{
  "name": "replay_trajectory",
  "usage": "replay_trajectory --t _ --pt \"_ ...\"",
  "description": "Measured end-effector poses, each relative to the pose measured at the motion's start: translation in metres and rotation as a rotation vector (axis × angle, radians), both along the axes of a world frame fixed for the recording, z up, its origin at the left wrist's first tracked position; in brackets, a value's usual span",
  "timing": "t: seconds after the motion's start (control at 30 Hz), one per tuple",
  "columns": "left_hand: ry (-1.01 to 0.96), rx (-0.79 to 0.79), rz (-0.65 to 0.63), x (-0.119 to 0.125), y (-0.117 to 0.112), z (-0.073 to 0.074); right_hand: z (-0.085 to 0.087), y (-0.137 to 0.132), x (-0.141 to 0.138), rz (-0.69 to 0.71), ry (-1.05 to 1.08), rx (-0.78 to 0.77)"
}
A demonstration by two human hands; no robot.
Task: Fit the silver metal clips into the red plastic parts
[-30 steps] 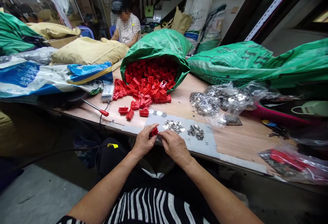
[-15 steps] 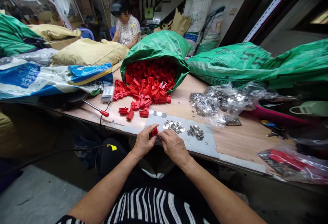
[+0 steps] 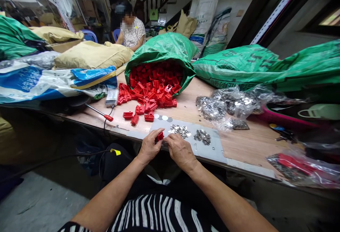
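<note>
Over the table's front edge, my left hand point(image 3: 150, 145) grips a small red plastic part point(image 3: 160, 136) between thumb and fingers. Close by on its right, my right hand point(image 3: 180, 150) is closed in a pinch; whatever its fingertips hold, if anything, is hidden. Just beyond the hands lies a grey mat point(image 3: 216, 145) bearing a pile of shiny metal pieces point(image 3: 180, 131) and a second, darker pile of small metal pieces point(image 3: 202, 137). Similar red plastic parts point(image 3: 151, 96) spill across the table toward me from a green sack point(image 3: 170, 44).
Clear bags of metal pieces point(image 3: 225, 104) lie to the right, beside a pink tray point(image 3: 287, 119). A red-tipped metal lever point(image 3: 101, 113) juts out at left. Green sacks point(image 3: 239, 64) and a tan sack point(image 3: 92, 54) line the back. Across the table a person point(image 3: 132, 30) sits.
My hands stay in almost the same place with the red plastic part. In the background, a standing person in dark clothing has shifted left behind the seated one.
</note>
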State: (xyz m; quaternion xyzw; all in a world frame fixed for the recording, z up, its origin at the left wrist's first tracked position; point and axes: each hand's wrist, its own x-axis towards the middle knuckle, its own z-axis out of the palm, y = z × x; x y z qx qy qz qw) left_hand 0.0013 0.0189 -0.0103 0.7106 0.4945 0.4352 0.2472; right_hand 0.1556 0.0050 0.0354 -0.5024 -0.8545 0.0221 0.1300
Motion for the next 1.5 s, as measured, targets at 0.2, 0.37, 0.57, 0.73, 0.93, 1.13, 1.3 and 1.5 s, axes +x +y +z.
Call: replay_trajectory --t 0.2,0.37,0.57,0.73,0.93,1.13,1.3,1.5 --pt "-0.003 0.001 -0.007 0.0 -0.001 0.0 -0.005 -0.003 0.012 -0.026 0.29 -0.102" --pt "0.011 -0.003 -0.012 -0.001 -0.001 0.002 -0.017 -0.002 0.014 -0.013 0.401 -0.163" --pt "0.03 -0.006 -0.01 -0.001 -0.002 0.002 -0.019 -0.001 0.013 0.004 0.412 -0.158" --pt "0.029 -0.004 -0.031 -0.003 -0.001 0.002 -0.017 -0.001 0.011 0.002 0.379 -0.145" --pt "-0.002 -0.045 -0.13 -0.011 0.004 -0.001 -0.014 -0.003 0.005 -0.028 0.318 -0.126" --pt "-0.015 -0.064 -0.127 -0.012 0.005 -0.002 -0.016 0.004 0.011 0.015 0.413 -0.173" --pt "-0.009 -0.071 -0.118 -0.011 0.004 0.001 -0.016 0.005 0.018 0.052 0.464 -0.191" --pt "-0.001 -0.075 -0.115 -0.012 0.005 0.001 -0.015 0.002 0.015 0.026 0.404 -0.166"
